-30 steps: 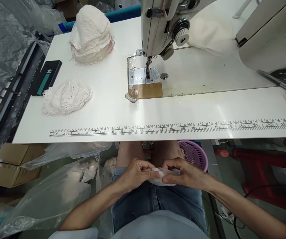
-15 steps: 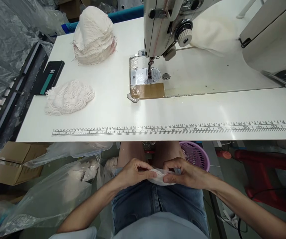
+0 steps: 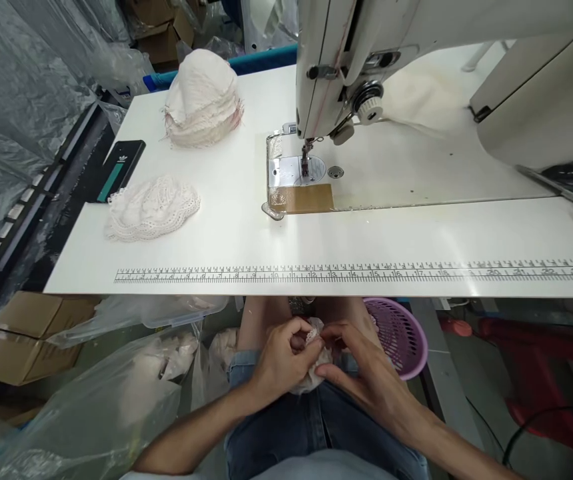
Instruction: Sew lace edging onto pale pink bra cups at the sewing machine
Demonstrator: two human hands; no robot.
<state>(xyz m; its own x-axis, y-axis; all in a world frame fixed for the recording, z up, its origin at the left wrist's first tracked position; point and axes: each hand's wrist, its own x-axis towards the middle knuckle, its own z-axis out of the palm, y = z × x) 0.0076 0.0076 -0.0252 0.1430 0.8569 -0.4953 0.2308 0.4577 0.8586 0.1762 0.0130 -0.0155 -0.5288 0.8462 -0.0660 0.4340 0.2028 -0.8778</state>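
Observation:
Above my lap, my left hand (image 3: 286, 357) pinches a small piece of white lace-edged fabric (image 3: 311, 380). From the other side my right hand (image 3: 359, 363) holds the same piece, fingers curled at its upper edge and thumb against its front. The fabric is bunched, and my fingers cover much of it. On the table to the left lies a white lace piece (image 3: 154, 207). Behind it stands a stack of cream fabric pieces (image 3: 204, 100) with frayed pinkish edges. The sewing machine (image 3: 326, 73) stands beyond my hands, with no fabric visible under its presser foot (image 3: 305, 163).
A printed ruler (image 3: 366, 275) runs along the front edge of the white table (image 3: 216, 253). A black phone-like item (image 3: 119, 170) lies at the left edge. Scissors (image 3: 554, 185) rest at right. Below are a purple basket (image 3: 419, 360), plastic bags (image 3: 91, 407) and a cardboard box (image 3: 31, 333).
Both hands have turned the fabric, which went from stretched flat between them to bunched and more upright. My right hand's fingers have shifted their hold. The camera view has moved slightly.

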